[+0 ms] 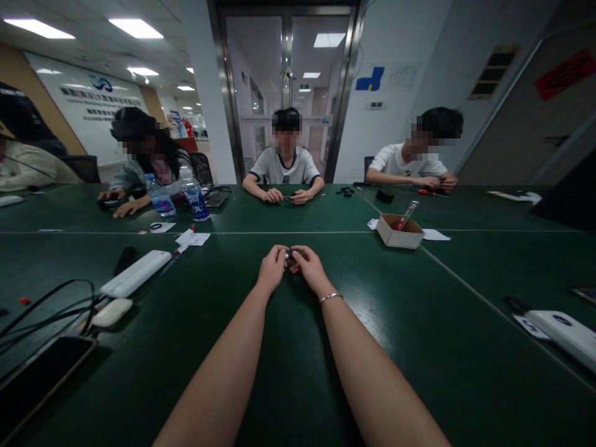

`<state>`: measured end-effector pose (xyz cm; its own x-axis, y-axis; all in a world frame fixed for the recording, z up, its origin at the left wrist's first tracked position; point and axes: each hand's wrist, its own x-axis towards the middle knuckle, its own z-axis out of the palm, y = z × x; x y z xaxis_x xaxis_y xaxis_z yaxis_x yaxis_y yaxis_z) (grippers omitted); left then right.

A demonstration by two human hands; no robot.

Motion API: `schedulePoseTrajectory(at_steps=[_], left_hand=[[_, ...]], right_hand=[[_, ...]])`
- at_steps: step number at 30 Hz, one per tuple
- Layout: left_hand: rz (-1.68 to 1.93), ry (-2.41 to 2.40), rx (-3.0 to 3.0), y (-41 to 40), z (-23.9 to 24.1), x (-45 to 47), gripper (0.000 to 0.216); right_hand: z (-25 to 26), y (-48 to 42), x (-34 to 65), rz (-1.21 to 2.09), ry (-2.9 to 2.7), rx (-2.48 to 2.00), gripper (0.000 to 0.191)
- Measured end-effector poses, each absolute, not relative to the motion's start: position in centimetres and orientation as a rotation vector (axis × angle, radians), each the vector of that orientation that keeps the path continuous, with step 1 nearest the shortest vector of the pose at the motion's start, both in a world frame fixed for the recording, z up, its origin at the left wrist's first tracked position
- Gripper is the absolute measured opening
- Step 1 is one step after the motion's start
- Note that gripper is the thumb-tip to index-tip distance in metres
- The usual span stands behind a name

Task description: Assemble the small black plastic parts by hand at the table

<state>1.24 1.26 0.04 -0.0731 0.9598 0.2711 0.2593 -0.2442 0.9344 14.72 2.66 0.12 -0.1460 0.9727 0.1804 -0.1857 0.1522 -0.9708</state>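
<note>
Both my hands meet over the green table (288, 347), near the middle of the head view. My left hand (272, 268) has its fingers closed on the left side of a small dark object (289, 258) with a shiny light part. From the other side, my right hand (309, 267), with a silver bracelet (331, 298) at the wrist, pinches the same object. Fingers cover most of it, so its exact kind cannot be made out.
At left lie a phone (44, 379), a white power bank (135, 273), a white case (112, 312) and black cables. Two bottles (195, 197) stand beyond. A small box (399, 233) sits ahead right; another white device (565, 335) lies at far right. Several people sit across.
</note>
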Motion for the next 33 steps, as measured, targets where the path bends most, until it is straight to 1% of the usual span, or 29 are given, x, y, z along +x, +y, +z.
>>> schedulePoseTrajectory(at_steps=[7,18,24,29,33], left_hand=[[1.374,1.326,1.506,1.28,0.18,1.28,0.021],[1.351,1.341,1.522,1.33,0.13,1.25,0.028],[1.378,1.317,1.486,1.03,0.55,1.32,0.02],[1.393,1.31,1.504,1.17,0.43,1.3,0.02],[1.373,1.317,1.481,1.25,0.43,1.37,0.019]], right_hand=[[-0.23,2.91,14.74,1.281,-1.273,-0.852,0.04],[-0.23,2.99,14.65,1.272,-1.258,-0.864,0.036],[-0.21,2.97,14.7,1.263,-1.265,-0.874,0.037],[-0.08,2.96,14.68,1.283,-1.253,-0.867,0.04],[0.0,2.96,14.61,1.295,-1.233,-0.875,0.039]])
